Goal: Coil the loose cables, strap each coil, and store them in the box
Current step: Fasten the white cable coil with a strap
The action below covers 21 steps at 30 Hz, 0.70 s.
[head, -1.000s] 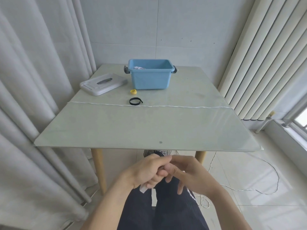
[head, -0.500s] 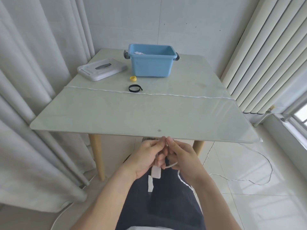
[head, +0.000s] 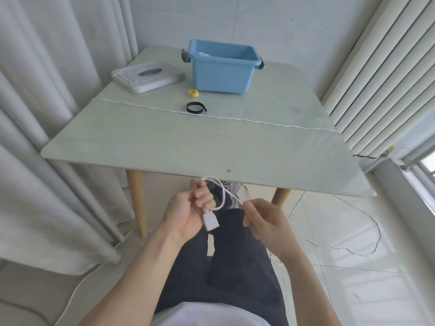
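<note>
We are only at the first loop: our left hand [head: 188, 211] pinches the white cable [head: 222, 194] near its plug, our right hand [head: 263, 222] pinches it just beside. Beyond our hands wait the straps and the blue box [head: 223, 67]; most cable is uncoiled.

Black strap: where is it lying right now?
In the head view the black strap lies looped on the table, just beyond the white cable stretched across it, in front of the blue box and near the yellow strap.
</note>
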Tool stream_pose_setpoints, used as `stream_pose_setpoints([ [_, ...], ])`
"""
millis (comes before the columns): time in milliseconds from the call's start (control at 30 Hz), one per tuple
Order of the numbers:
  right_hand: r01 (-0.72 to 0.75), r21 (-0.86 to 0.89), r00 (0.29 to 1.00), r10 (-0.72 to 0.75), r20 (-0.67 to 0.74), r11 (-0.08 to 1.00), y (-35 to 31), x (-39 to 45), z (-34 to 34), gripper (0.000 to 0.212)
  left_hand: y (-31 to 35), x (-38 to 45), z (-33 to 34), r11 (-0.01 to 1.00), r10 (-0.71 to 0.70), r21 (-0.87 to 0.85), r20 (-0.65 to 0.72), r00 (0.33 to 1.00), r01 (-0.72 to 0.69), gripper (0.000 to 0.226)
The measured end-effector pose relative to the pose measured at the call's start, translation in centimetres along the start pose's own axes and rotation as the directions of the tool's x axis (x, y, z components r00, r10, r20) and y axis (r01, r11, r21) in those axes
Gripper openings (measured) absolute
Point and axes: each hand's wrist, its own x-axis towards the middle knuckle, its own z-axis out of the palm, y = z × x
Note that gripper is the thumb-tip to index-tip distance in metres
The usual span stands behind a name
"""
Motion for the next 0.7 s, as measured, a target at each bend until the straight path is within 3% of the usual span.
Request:
stream_pose_setpoints([
  [67,-0.039,-0.147,0.999,0.038,-0.010,0.988,1.1,0.1,-0.7,0.019,0.8,0.2,-0.5,0.994,0.063,-0.084,-0.028,0.998,-0.065,0.014],
  [133,-0.109,-0.395,0.992,0.128,0.022,0.912,2.2,0.2,-1.3,0.015,1.4,0.1,-0.9,0.992,0.107,-0.061,-0.042,0.993,-0.110,0.022],
  [200,-0.134,-0.504,0.982,0.184,0.051,0.853,3.0,-0.1,-1.3,0.014,1.6,-0.1,-1.0,0.992,0.126,-0.010,-0.038,0.991,-0.127,0.026],
  [333,-0.054,-0.276,0.998,0.064,0.027,0.960,3.0,-0.7,-0.6,0.005,1.5,-0.4,-0.8,0.995,0.101,0.008,-0.001,0.995,-0.101,0.032],
  [500,0.036,-0.105,0.999,-0.037,-0.009,0.994,1.4,-0.9,0.4,0.009,1.2,-0.4,-0.9,0.981,0.058,-0.188,0.018,0.998,-0.053,0.019],
  [533,0.022,-0.104,1.000,-0.022,0.001,0.994,1.2,-1.0,0.3,0.012,1.4,-0.4,-1.1,0.972,0.059,-0.229,0.027,0.998,-0.051,0.018],
  [600,-0.021,-0.165,0.999,0.027,0.036,0.986,1.2,-1.0,-0.2,0.012,1.9,-0.2,-1.3,0.961,0.079,-0.268,0.033,0.996,-0.067,0.041],
  [700,-0.049,-0.307,0.977,0.109,0.182,0.950,1.7,-1.3,-1.0,0.002,3.0,-0.2,-0.9,0.974,0.205,-0.078,-0.094,0.974,-0.213,0.029],
])
